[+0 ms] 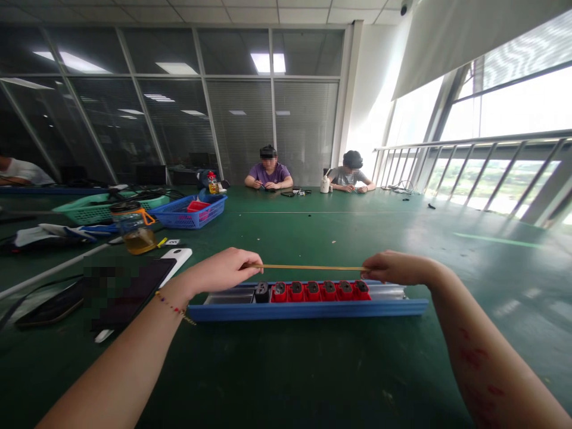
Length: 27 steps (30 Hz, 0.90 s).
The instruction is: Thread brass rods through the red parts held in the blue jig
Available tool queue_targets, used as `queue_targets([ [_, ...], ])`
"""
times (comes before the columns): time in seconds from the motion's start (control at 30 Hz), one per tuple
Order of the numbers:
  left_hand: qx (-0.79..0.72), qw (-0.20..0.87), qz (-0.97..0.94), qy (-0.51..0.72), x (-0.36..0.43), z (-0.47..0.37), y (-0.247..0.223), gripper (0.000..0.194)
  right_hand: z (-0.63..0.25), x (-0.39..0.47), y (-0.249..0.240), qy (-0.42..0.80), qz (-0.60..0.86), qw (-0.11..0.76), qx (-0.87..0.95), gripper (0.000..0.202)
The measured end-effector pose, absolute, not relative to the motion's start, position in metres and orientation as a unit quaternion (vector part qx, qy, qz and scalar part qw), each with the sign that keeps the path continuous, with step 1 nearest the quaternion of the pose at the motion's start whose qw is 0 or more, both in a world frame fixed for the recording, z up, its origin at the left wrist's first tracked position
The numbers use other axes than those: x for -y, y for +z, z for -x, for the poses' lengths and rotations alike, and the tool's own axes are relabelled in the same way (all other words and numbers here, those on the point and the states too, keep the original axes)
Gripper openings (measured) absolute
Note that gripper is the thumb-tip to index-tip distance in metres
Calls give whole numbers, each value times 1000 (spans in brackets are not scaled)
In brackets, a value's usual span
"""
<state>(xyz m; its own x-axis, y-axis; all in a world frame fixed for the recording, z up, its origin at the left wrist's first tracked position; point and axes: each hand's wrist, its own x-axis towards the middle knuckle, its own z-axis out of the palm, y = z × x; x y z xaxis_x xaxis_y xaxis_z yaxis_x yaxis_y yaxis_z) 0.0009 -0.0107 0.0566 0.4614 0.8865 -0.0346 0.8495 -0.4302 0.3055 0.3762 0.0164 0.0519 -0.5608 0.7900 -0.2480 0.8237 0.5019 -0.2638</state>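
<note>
a: how are the hands set?

b: well apart from each other, each with its fingers closed on one end of a thin yellowish strip [313,267]. the left hand [235,266] pinches one end, the right hand [393,266] the other.

a: so the strip is where, exactly?

b: in the gap between the two hands, running straight and nearly level. below it in view is a blue-edged metal channel [308,311], lying crosswise on the green table [286,369]. whether the strip is right over the channel or slightly beyond, i can't tell.

a: anything in the channel?

b: a row of blocks, between and just below the hands. the one nearest the left hand is a dark block [261,293]; then come six red blocks [313,293] with dark tops, reaching toward the right hand. bare metal shows at both ends.

a: and around the left hand?

b: a beaded bracelet [172,306] on that wrist, a dark flat device [134,292] just left of it, and farther out a jar [135,229] of amber liquid. beyond the jar sits a blue basket [190,215].

a: past both hands?

b: two people seated at the far edge, one in a purple shirt [281,173].
</note>
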Motion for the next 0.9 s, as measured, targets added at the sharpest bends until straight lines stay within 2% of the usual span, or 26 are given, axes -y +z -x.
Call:
queue_targets([
  [0.2, -479, 290, -829, 2, 2, 13, 54, 39, -374, -20, 47, -292, -440, 12, -849, 41],
  [0.33, -489, 297, -820, 7, -5, 13, 48, 45, -376, -24, 44, -309, -443, -3, -842, 39],
  [0.53, -504, 302, -809, 6, -11, 9, 38, 48, -376, -25, 40, -349, -448, 20, -823, 43],
  [0.9, -505, 368, -781, -7, -16, 7, 29, 50, -371, -28, 34, -301, -493, 42, -816, 49],
])
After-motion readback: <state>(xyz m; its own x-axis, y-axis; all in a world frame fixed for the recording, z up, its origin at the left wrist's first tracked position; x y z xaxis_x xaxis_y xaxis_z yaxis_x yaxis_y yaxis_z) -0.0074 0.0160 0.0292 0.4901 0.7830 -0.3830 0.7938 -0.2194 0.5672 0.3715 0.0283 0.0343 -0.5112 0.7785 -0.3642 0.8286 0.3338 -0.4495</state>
